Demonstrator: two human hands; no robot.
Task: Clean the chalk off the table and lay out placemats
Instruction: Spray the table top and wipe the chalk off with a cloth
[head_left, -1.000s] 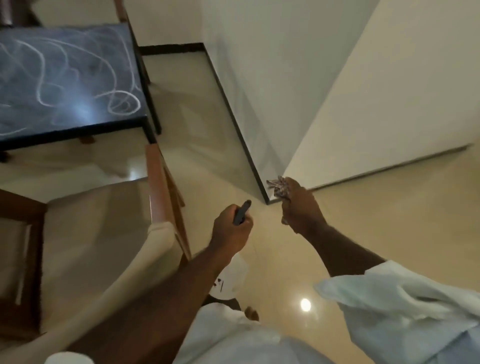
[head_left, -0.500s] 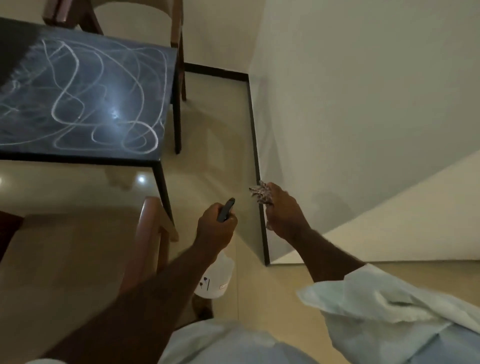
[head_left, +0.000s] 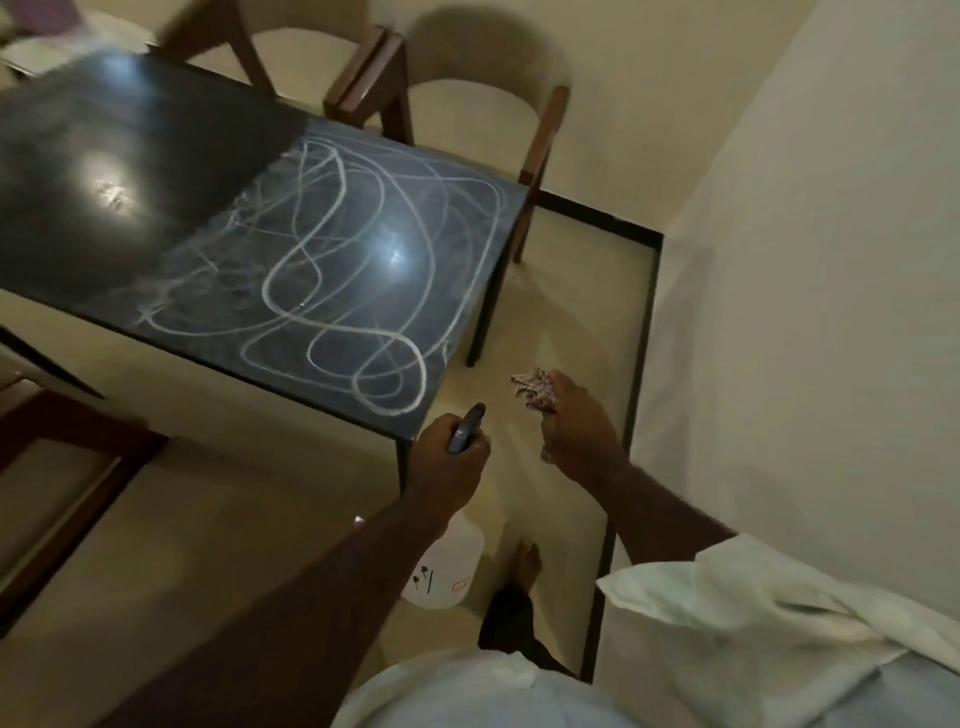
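A dark table (head_left: 130, 171) fills the upper left; white chalk scribbles (head_left: 353, 270) cover its right half. My left hand (head_left: 447, 462) grips the blue-topped head of a white spray bottle (head_left: 447, 566), which hangs below the hand just off the table's near right corner. My right hand (head_left: 576, 426) holds a crumpled patterned cloth (head_left: 532, 389) over the floor, right of that corner. Neither hand touches the table. No placemats are visible.
Two wooden chairs with pale seats (head_left: 467, 104) stand behind the table. Another chair (head_left: 62, 467) sits at the lower left. A white wall (head_left: 805, 312) with a black skirting runs along the right. My bare foot (head_left: 524, 561) is on the tiled floor.
The view has swung toward the table, which now appears larger and closer. Both hands keep their hold on the bottle and the cloth and sit nearer the table's corner.
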